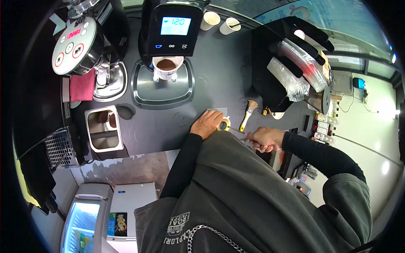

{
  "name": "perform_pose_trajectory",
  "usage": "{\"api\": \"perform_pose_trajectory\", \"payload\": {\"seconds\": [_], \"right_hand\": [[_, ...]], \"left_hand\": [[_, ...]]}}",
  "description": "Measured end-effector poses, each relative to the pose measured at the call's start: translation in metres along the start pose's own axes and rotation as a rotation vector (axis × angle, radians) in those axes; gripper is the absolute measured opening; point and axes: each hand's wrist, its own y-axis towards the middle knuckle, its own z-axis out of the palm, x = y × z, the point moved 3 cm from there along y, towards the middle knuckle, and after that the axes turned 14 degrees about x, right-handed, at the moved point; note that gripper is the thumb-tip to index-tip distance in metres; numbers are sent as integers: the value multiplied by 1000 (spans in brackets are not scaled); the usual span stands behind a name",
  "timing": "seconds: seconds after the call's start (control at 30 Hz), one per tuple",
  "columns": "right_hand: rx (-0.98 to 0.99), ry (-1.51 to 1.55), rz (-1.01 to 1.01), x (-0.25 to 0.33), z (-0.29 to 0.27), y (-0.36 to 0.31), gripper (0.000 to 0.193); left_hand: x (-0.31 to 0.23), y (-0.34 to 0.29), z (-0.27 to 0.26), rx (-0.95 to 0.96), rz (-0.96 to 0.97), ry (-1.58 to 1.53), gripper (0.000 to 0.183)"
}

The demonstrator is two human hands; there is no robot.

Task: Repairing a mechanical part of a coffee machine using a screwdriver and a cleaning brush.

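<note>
At the front edge of the counter, close to my body, stands a small round yellowish cup (224, 125) with something dark inside. My left hand (206, 123) rests against its left side, fingers curled toward it; part of the cup is behind my shirt. A thin metal rod (235, 129), like a spoon handle, runs from the cup toward my right hand (267, 139), whose fingers are closed round its outer end. What the rod's inner end looks like is too small to tell. A brush (249, 114) with a yellow-tipped handle lies just beyond my right hand.
A grinder (175, 31) with a lit screen has a cup of brown grounds (167, 66) under it, above a metal tray (162, 101). Another machine (76, 46) and a steel bin (105, 139) stand left. Two paper cups (209, 21) are at the back; a black cup holder (268, 76) is right.
</note>
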Motion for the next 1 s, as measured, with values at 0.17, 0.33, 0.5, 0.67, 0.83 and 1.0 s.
{"api": "perform_pose_trajectory", "payload": {"seconds": [0.17,0.33,0.5,0.67,0.83,1.0], "right_hand": [[52,90,-126,-20,-23,4,41],[-15,30,-336,-48,-4,3,47],[-10,-275,-660,-77,56,-23,53],[174,-237,-837,-94,111,-18,50],[223,-335,-927,-94,146,-6,49],[244,-472,-924,-105,145,0,50]], "left_hand": [[-1,4,-17,31,12,-62,54],[-7,-11,-40,-17,33,-241,72],[-32,-73,-125,104,-110,-742,80],[-79,-130,-173,108,-150,-1091,87],[-98,-178,-134,-296,-19,-1197,91],[-141,-179,-120,-671,-154,-1101,89]]}}
